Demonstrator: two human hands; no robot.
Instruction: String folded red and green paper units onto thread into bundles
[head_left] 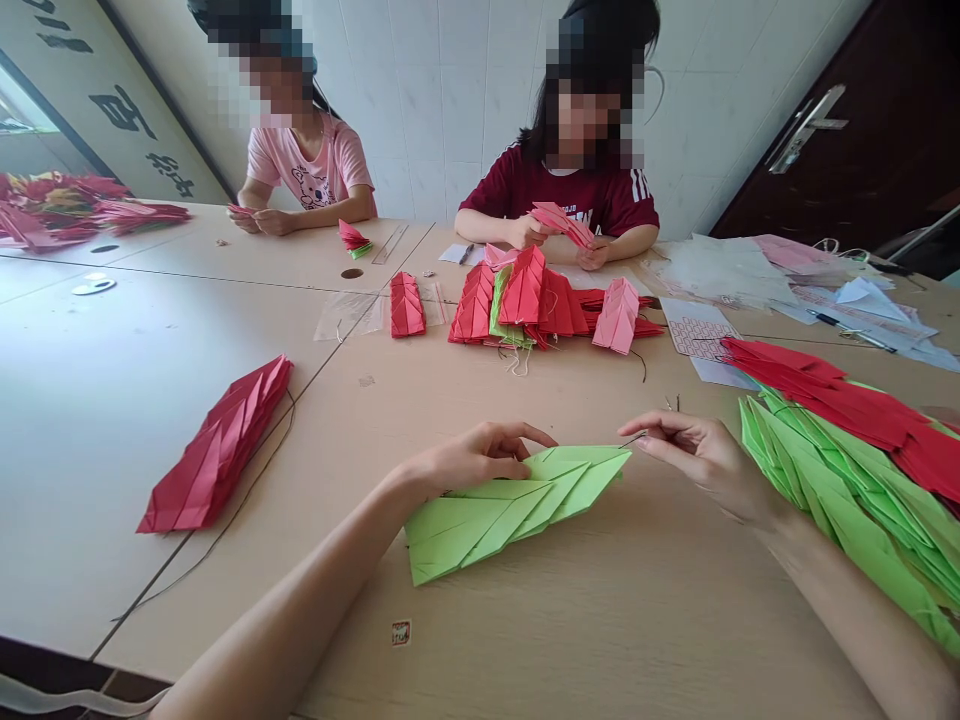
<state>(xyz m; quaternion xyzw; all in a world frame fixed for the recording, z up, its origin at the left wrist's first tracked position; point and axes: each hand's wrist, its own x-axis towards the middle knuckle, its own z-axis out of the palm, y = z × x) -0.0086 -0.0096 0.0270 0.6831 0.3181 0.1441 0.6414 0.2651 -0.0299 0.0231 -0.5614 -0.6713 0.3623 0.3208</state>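
Note:
A light green folded paper piece with slanted pleats lies just in front of me, tilted a little up from the table. My left hand grips its upper edge, fingers behind and thumb on the near side. At the paper's right tip, my right hand pinches a thin dark thread between thumb and fingertips; whether a needle is on it is too small to tell. To the left rests a dark red pleated paper piece with a long dark thread trailing from it.
Green folded papers and red ones are stacked at the right. Red, pink and green pieces sit mid-table. Across the table, two people handle pink folded papers. A pen and loose sheets lie at the back right.

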